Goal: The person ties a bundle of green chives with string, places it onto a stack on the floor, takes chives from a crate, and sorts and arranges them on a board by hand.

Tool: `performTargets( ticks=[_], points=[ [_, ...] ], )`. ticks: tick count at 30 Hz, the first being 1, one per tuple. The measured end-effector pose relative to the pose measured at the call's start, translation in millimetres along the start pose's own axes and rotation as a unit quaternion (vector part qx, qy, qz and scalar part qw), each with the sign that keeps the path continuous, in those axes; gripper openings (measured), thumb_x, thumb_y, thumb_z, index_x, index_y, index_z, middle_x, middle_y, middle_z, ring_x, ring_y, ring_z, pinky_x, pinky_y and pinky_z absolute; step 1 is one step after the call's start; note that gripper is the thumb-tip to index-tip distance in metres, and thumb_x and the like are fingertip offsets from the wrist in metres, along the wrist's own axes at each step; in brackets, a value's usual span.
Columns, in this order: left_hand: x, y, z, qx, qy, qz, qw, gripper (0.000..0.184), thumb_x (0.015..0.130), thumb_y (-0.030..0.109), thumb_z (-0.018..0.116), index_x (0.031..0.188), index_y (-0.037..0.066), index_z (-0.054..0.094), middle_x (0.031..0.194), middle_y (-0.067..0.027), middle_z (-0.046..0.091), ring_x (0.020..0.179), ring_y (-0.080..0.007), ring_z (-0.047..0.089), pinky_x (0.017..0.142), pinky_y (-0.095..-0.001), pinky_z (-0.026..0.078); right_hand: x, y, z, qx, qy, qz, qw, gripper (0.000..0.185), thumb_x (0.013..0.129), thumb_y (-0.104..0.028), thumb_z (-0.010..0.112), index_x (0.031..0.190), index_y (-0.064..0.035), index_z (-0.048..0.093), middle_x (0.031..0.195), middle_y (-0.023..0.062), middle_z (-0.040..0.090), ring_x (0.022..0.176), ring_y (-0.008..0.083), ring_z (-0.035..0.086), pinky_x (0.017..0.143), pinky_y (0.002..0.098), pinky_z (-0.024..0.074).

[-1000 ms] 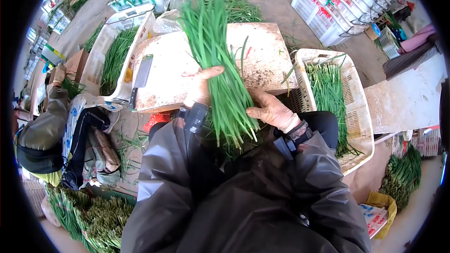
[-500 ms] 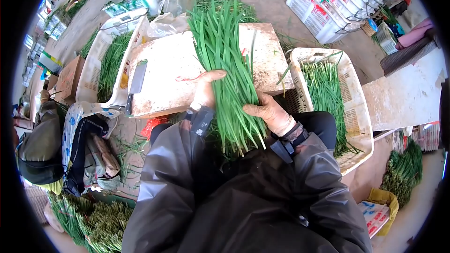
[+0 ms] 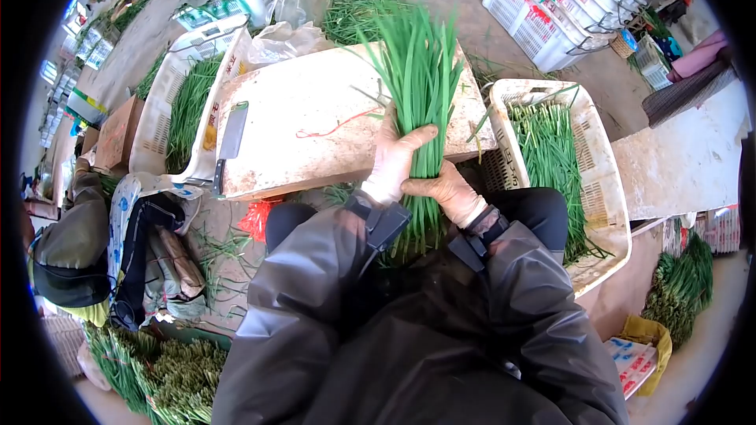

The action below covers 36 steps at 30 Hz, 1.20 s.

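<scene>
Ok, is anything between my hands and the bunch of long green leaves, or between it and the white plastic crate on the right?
Nothing visible separates the left hand or right hand from the bunch; both grip it. Towards the crate, its raised near rim looks like the main obstacle.

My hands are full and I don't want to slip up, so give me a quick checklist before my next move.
1. Green bunch gripped by left hand and right hand: ok.
2. Knife lying apart from both hands: ok.
3. Red string in view on the board: ok.
4. Board surface free of brown stains: not ok.
5. Bunch's lower ends level: cannot tell, they are in shadow.
6. Right-hand crate standing beside the board: ok.
</scene>
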<state>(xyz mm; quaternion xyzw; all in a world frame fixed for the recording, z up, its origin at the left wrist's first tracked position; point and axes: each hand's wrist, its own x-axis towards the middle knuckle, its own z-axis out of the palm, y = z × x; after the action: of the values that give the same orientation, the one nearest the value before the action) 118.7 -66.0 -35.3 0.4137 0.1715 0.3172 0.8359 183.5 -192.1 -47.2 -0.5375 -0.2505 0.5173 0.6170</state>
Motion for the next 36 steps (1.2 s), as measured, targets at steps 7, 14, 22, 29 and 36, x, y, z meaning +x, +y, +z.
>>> performTargets(
  ticks=[7, 14, 22, 29, 36],
  points=[
    [10, 36, -4, 0.085, -0.104, -0.063, 0.989, 0.081, 0.089, 0.011, 0.075, 0.157, -0.002, 0.032, 0.140, -0.0172, 0.056, 0.117, -0.0245, 0.062, 0.098, -0.0358, 0.054, 1, 8, 4, 0.159, 0.000, 0.011, 0.987, 0.046, 0.086, -0.014, 0.076, 0.129, -0.0039, 0.063, 0.108, 0.0066, 0.072, 0.101, 0.0211, 0.068, 0.091, 0.0366, 0.0560],
    [14, 43, -51, 0.207, 0.038, 0.164, 0.964, 0.082, 0.092, 0.007, 0.075, 0.162, 0.012, 0.032, 0.152, -0.0165, 0.048, 0.123, -0.0252, 0.058, 0.103, -0.0361, 0.053, -2, -15, 2, 0.267, 0.003, 0.038, 0.963, 0.052, 0.087, -0.015, 0.075, 0.135, -0.0017, 0.059, 0.105, 0.0107, 0.071, 0.094, 0.0259, 0.070, 0.086, 0.0412, 0.0586],
    [-10, 35, -96, 0.114, 0.048, -0.112, 0.986, 0.048, 0.097, 0.033, 0.075, 0.133, 0.003, 0.062, 0.115, -0.0151, 0.074, 0.107, -0.0267, 0.071, 0.096, -0.0405, 0.056, 33, -19, -5, 0.207, 0.082, -0.027, 0.974, 0.028, 0.087, -0.003, 0.076, 0.114, -0.0017, 0.069, 0.098, 0.0070, 0.073, 0.086, 0.0207, 0.072, 0.080, 0.0351, 0.0598],
    [-21, 34, -59, 0.281, -0.152, -0.023, 0.947, 0.120, 0.072, 0.026, 0.097, 0.159, -0.006, 0.020, 0.148, -0.0189, 0.047, 0.137, -0.0237, 0.046, 0.116, -0.0378, 0.040, 84, -27, 26, 0.045, 0.150, 0.006, 0.988, 0.033, 0.084, -0.008, 0.082, 0.115, -0.0033, 0.072, 0.103, 0.0052, 0.075, 0.088, 0.0157, 0.070, 0.084, 0.0313, 0.0552],
    [15, 32, -94, 0.282, -0.020, 0.039, 0.958, 0.100, 0.077, 0.014, 0.092, 0.154, -0.005, 0.031, 0.138, -0.0161, 0.058, 0.123, -0.0224, 0.059, 0.105, -0.0359, 0.050, 139, -38, 47, 0.077, 0.071, -0.042, 0.994, 0.054, 0.091, -0.027, 0.082, 0.134, -0.0025, 0.060, 0.118, 0.0053, 0.070, 0.106, 0.0156, 0.065, 0.094, 0.0313, 0.0522]
  ],
)
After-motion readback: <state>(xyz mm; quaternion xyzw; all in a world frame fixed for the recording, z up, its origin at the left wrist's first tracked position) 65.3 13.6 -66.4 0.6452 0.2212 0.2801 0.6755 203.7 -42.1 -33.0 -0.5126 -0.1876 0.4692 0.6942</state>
